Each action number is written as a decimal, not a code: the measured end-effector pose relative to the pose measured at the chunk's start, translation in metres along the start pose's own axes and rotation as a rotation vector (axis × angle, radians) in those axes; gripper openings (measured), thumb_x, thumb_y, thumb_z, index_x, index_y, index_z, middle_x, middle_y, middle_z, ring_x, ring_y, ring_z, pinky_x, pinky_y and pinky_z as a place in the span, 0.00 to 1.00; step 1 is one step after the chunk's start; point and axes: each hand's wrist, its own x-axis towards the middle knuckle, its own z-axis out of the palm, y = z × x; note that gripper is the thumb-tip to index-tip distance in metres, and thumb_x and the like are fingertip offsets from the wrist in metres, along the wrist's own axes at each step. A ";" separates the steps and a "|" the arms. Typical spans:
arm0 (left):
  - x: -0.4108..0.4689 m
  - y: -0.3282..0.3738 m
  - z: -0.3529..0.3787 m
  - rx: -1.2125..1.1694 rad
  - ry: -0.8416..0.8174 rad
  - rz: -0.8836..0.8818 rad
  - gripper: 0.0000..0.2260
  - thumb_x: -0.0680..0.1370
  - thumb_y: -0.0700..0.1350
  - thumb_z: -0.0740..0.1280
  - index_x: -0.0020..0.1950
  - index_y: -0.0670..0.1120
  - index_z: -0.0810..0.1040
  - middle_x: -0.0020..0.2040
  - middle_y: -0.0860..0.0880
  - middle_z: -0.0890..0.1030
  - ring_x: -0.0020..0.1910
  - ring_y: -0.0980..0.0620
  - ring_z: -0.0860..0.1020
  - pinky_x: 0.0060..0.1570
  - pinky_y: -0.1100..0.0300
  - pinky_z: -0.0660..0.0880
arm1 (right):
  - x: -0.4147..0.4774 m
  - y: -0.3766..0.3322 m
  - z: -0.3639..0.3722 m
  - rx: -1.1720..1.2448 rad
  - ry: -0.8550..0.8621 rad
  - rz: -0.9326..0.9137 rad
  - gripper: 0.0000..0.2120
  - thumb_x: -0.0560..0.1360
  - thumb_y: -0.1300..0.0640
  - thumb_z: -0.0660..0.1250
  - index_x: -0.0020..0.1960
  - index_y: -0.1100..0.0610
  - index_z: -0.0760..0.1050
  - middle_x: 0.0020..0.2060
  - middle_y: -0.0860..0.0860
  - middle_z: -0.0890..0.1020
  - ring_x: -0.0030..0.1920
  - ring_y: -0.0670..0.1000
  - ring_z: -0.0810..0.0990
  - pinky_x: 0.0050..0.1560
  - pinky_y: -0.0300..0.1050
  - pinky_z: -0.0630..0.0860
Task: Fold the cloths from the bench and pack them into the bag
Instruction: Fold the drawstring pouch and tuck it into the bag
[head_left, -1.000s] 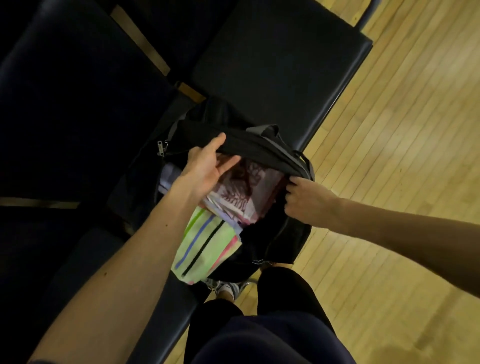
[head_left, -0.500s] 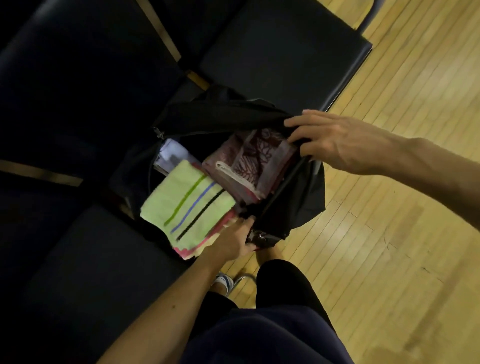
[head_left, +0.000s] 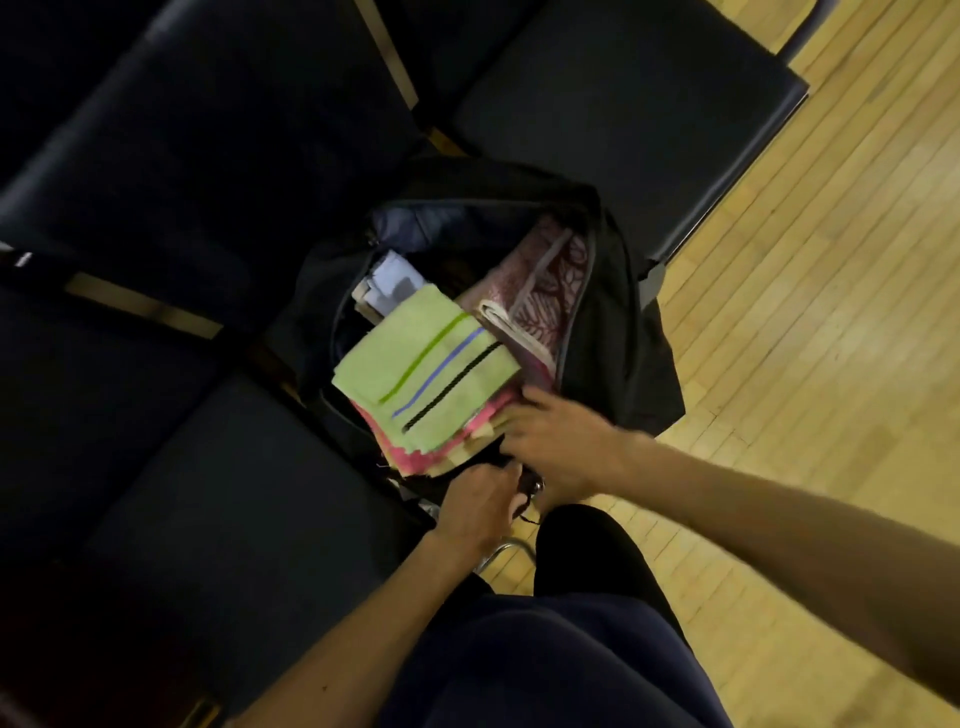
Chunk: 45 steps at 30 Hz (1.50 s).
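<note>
- Bag first: a black fabric bag (head_left: 618, 364) sits unzipped on the dark padded bench (head_left: 234, 493), at the front edge of the seat, beside the wooden plank floor (head_left: 805, 338).
- A pale green folded towel with green, blue and black stripes (head_left: 426, 369) lies on top of pink and yellow folded cloths (head_left: 431, 457). This stack rests in the bag's mouth and sticks out over the near rim, not yet tucked inside.
- The stack's long axis, like its stripes, slants from the near rim towards the far right of the opening.
- A maroon and pink patterned cloth (head_left: 540, 291) leans along the bag's right wall, touching the stack. White and grey folded pieces (head_left: 389, 278) show near the far rim.
- The right hand (head_left: 563, 441) is the nearer one: the stack lies just ahead of it and to its left. Its outstretched fingers touch the stack's near right corner. Though blurred, they look straight and clasp nothing.
- The left hand (head_left: 480, 501) sits just below at the bag's near rim, knuckles up, fingers curled around the black fabric by the zip end.
- The likely next move is a push along that slant, deeper into the bag, while the left hand holds the rim back.
</note>
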 end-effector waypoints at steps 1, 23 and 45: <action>-0.002 -0.003 -0.003 -0.019 0.007 -0.002 0.12 0.81 0.48 0.65 0.59 0.41 0.78 0.52 0.41 0.83 0.52 0.41 0.80 0.45 0.50 0.71 | 0.007 -0.016 0.013 0.158 -0.108 0.049 0.30 0.71 0.41 0.71 0.67 0.56 0.71 0.64 0.53 0.77 0.67 0.56 0.72 0.70 0.53 0.64; -0.063 -0.062 -0.101 0.193 0.344 0.413 0.10 0.75 0.52 0.72 0.49 0.47 0.79 0.45 0.49 0.80 0.46 0.47 0.78 0.46 0.54 0.75 | -0.047 -0.030 0.056 0.377 0.791 0.423 0.27 0.67 0.52 0.79 0.61 0.58 0.74 0.58 0.58 0.77 0.62 0.58 0.73 0.60 0.56 0.74; -0.018 -0.049 -0.145 -0.170 0.240 0.072 0.05 0.80 0.47 0.68 0.49 0.46 0.77 0.47 0.50 0.78 0.51 0.50 0.71 0.49 0.55 0.68 | -0.036 0.016 0.032 1.884 0.551 0.674 0.08 0.76 0.64 0.60 0.43 0.66 0.75 0.41 0.61 0.77 0.44 0.58 0.76 0.45 0.48 0.72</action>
